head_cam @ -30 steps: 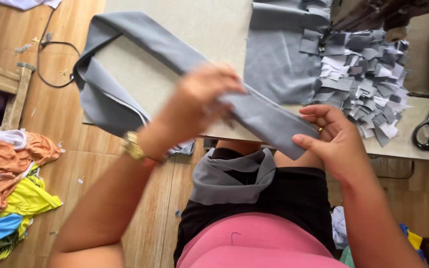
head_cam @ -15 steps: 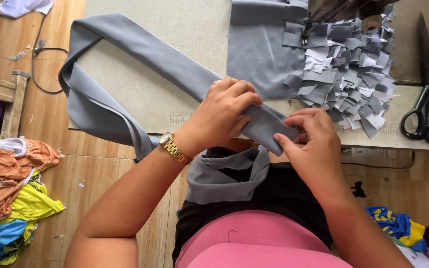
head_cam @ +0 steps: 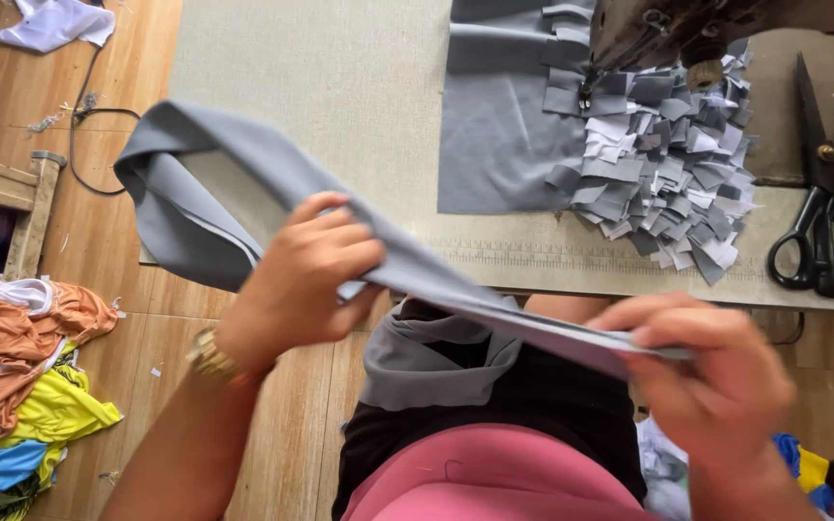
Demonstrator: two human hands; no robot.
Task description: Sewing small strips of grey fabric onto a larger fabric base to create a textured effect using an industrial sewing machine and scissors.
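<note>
A long grey fabric strip [head_cam: 243,174] loops from the table edge down to my lap. My left hand [head_cam: 306,275], with a gold watch on the wrist, grips the strip near its middle. My right hand [head_cam: 716,381] pinches the strip's flat end at the lower right, and the stretch between the two hands is pulled taut. More grey cloth [head_cam: 436,362] hangs over my lap below the strip.
On the sewing table [head_cam: 340,87] lie a grey cloth panel [head_cam: 499,125] and a heap of small grey and white fabric pieces [head_cam: 673,174] under the machine head [head_cam: 668,29]. Black scissors [head_cam: 818,227] lie at right. Coloured garments [head_cam: 21,386] are piled on the floor at left.
My hands have drawn apart along the strip: the right moved down and right holding the end, the left slid left. The strip now runs taut between them.
</note>
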